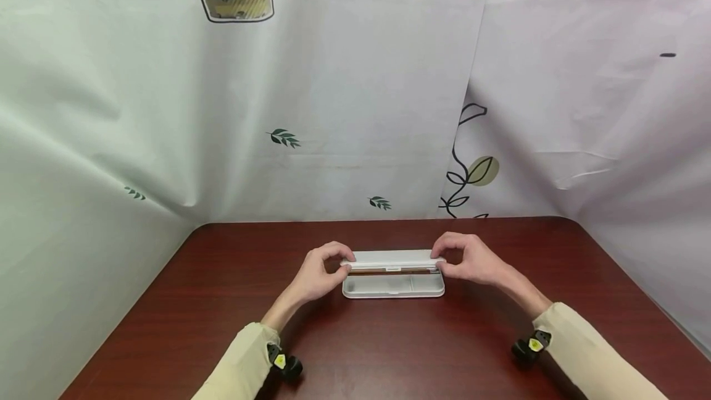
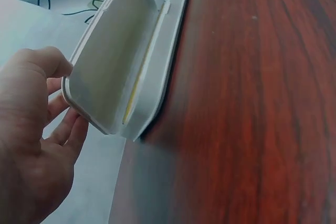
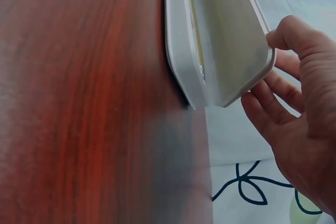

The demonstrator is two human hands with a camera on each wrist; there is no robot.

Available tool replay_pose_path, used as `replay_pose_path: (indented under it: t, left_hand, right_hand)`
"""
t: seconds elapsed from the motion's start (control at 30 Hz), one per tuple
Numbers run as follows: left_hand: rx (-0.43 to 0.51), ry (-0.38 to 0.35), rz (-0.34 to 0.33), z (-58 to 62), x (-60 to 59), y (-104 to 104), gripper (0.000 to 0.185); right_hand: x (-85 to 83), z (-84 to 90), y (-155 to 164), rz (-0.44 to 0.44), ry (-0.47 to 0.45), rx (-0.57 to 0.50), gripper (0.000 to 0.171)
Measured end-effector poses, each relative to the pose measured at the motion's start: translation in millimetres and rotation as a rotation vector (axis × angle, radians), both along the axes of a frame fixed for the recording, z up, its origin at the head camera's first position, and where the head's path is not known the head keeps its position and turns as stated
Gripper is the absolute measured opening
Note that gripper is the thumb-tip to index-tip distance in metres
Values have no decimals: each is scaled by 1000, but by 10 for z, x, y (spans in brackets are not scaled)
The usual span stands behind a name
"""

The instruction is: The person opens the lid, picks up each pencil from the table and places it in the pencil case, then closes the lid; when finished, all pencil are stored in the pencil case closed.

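A white pencil case (image 1: 378,287) lies on the dark red table with its hinged lid (image 1: 391,257) raised partway. At the lid's left end, my left hand (image 1: 319,273) pinches the corner between thumb and fingers. My right hand (image 1: 471,258) grips the opposite corner the same way, thumb on the inner side and fingers behind. Inside, along the hinge side, runs a thin yellow-brown stick, perhaps a pencil (image 3: 195,24). A small divider (image 1: 411,283) splits the tray near its right end. Both wrist views show the lid (image 2: 105,61) tilted up from the base.
The wooden table (image 1: 389,344) has rounded far corners. Pale curtains (image 1: 361,91) printed with leaves and a plant jar hang behind it and along both sides. A small black device (image 1: 286,363) is strapped to each sleeve.
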State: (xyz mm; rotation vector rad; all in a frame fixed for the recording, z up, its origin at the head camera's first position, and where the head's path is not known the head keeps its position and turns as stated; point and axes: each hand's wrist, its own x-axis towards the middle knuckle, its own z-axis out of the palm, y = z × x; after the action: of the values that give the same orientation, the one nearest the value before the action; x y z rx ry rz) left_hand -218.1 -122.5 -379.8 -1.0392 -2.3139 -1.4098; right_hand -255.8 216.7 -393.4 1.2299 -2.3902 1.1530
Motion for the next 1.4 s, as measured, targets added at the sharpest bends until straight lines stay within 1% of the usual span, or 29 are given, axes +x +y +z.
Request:
replay_pose_path:
  t: [0.07, 0.27, 0.37, 0.43, 0.6, 0.67, 0.8, 0.9, 1.13, 1.4]
  left_hand:
    - [-12, 26, 2, -44, -20, -7, 17]
    - [-92, 70, 27, -283, -154, -54, 18]
    - [-123, 100, 32, -341, -179, -66, 20]
    - [-131, 121, 28, -355, -180, -68, 20]
    - [-167, 145, 30, -380, -160, -67, 21]
    - [-189, 152, 37, -399, -154, -65, 22]
    - [-223, 168, 47, -429, -145, -66, 23]
    - [-234, 171, 39, -432, -138, -67, 23]
    - [-264, 173, 23, -443, -133, -69, 21]
    - [-279, 152, 30, -457, -130, -78, 19]
  right_hand:
    - [10, -10, -1, 1, 29, 18, 21]
    - [55, -51, -5, -17, 90, 74, 22]
    - [84, -73, -11, -29, 97, 100, 22]
    - [105, -84, -17, -38, 94, 114, 22]
    - [152, -109, -23, -64, 85, 155, 20]
    - [163, -127, -24, -62, 99, 160, 19]
    - [176, -166, -29, -43, 136, 135, 18]
    - [182, -192, -35, -32, 152, 119, 18]
    - [184, -235, -41, -27, 182, 130, 16]
    - [187, -237, -50, -31, 173, 142, 16]
